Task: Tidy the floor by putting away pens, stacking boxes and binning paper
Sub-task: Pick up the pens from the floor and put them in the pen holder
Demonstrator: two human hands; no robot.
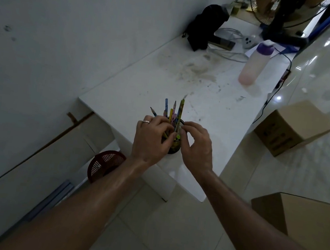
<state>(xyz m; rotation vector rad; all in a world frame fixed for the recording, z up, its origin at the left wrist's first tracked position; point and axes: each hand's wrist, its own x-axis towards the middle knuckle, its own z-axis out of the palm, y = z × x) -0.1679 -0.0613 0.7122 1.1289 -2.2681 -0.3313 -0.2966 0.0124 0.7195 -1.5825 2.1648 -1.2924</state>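
Left hand (pixel 151 138) grips the mesh pen holder (pixel 175 144) on the white table (pixel 204 100), apparently steadying it; right hand (pixel 195 147) pinches the pens (pixel 179 114), seating them upright

A pink bottle (pixel 252 65) and black bag (pixel 206 26) stand on the white table (pixel 135 92).

left hand (pixel 151 142), right hand (pixel 195 147), fingers curled

the one camera sits on the person's head and looks forward and down, close over the white table (pixel 215 93), with the tiled floor (pixel 168 229) below it.
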